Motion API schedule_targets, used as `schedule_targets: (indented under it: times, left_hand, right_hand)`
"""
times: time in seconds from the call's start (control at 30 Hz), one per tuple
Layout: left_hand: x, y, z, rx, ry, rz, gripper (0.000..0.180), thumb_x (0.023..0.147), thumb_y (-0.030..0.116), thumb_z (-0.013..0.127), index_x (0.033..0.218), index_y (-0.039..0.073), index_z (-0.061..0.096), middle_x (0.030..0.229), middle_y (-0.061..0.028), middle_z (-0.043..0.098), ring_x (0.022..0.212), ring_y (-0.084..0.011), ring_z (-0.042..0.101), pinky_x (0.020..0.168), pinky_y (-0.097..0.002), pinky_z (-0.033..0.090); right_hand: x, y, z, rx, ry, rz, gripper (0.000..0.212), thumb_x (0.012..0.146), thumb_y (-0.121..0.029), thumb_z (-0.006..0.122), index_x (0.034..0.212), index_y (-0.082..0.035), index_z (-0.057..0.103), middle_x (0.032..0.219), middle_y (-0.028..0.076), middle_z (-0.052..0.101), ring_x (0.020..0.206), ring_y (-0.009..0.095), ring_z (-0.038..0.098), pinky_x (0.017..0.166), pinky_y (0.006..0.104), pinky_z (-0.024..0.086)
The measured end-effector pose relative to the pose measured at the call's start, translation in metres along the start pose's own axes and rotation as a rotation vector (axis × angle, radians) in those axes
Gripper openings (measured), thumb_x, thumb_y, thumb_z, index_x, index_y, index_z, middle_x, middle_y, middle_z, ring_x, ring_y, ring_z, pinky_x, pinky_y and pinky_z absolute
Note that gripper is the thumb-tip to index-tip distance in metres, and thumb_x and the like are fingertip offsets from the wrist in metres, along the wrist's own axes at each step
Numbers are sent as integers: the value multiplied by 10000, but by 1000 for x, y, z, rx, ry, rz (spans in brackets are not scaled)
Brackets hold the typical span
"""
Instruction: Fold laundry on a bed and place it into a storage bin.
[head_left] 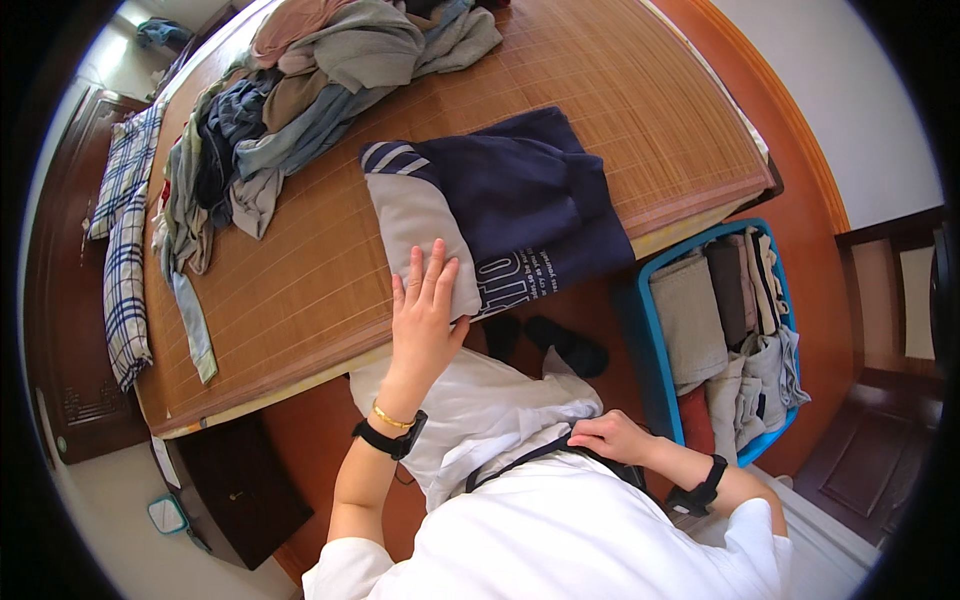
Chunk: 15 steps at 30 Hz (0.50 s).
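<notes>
A navy sweatshirt (pixel 525 185) with a grey sleeve, a striped cuff and white printing lies partly folded on the bed, its near corner at the bed's edge. My left hand (pixel 427 305) rests flat on the grey sleeve (pixel 415 215), fingers stretched out. At my waist, my right hand (pixel 612 437) is closed, its fingers curled in beside a black strap (pixel 520 462) and the hem of my white shirt (pixel 560 520). What those fingers hold, if anything, is hidden.
A heap of loose clothes (pixel 365 50) covers the bed's far left, on a woven mat (pixel 310 270). Plaid pillows (pixel 126 270) line the left side. On the floor at right stands a blue bin (pixel 655 370) of folded clothes. A dark cabinet (pixel 230 490) stands at lower left.
</notes>
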<state>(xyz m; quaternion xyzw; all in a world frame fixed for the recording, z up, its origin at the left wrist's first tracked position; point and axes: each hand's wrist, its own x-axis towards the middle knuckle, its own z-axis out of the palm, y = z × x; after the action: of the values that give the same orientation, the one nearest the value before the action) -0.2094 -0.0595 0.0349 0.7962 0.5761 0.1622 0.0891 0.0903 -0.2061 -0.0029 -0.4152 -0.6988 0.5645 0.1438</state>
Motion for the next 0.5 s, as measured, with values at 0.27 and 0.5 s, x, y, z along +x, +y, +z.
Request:
schedule_targets:
  times: [0.27, 0.5]
  left_hand:
    - [-1, 18, 9, 118, 52, -13, 766, 827, 514, 649, 1372, 11, 456, 1568, -130, 262, 1456, -377, 188, 1083, -646, 232]
    - [0, 21, 13, 158, 59, -26, 716, 779, 338, 698, 1379, 29, 459, 1506, -169, 351, 1436, -394, 224, 1081, -650, 244]
  right_hand:
    - [92, -53, -59, -148, 6, -265, 184, 941, -187, 568, 939, -44, 683, 842, 129, 634, 803, 318, 619, 707, 384, 496]
    - [253, -99, -31, -307, 529, -389, 414, 948, -153, 514, 1341, -21, 509, 1420, 287, 380, 1258, 422, 442, 1045, 415, 382]
